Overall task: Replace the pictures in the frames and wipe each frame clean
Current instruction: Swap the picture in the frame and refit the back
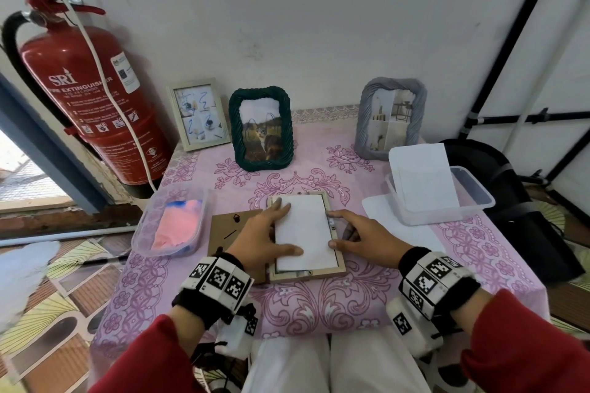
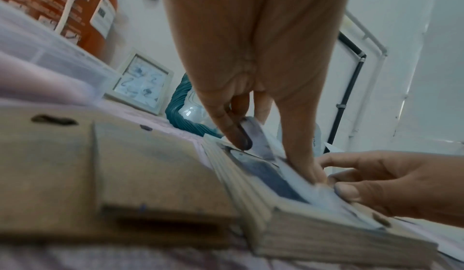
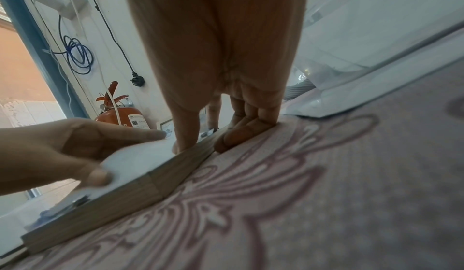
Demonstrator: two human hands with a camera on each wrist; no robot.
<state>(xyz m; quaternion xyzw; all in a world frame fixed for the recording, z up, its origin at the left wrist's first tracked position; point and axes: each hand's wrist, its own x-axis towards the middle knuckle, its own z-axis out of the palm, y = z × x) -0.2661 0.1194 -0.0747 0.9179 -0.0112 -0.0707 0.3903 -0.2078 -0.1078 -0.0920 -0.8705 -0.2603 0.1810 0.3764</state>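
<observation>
A light wooden frame (image 1: 339, 260) lies face down near the front of the pink tablecloth (image 1: 319, 303). A white picture sheet (image 1: 306, 233) lies in its back opening. My left hand (image 1: 271, 233) rests on the sheet's left part, fingers straight and thumb pressed flat; the left wrist view shows these fingers (image 2: 238, 133) on the paper. My right hand (image 1: 354, 233) steadies the frame's right rail. Its thumb (image 3: 183, 141) sits on the rim and its curled fingers (image 3: 241, 133) lie against the outer side. The brown backing board (image 1: 233, 226) lies just left of the frame.
Three frames stand at the back: white (image 1: 199, 115), dark green (image 1: 260, 128), grey (image 1: 391, 118). A clear tub with a pink cloth (image 1: 172, 223) sits left, a tub of white sheets (image 1: 440, 198) right. A red fire extinguisher (image 1: 89, 99) stands beyond the left edge.
</observation>
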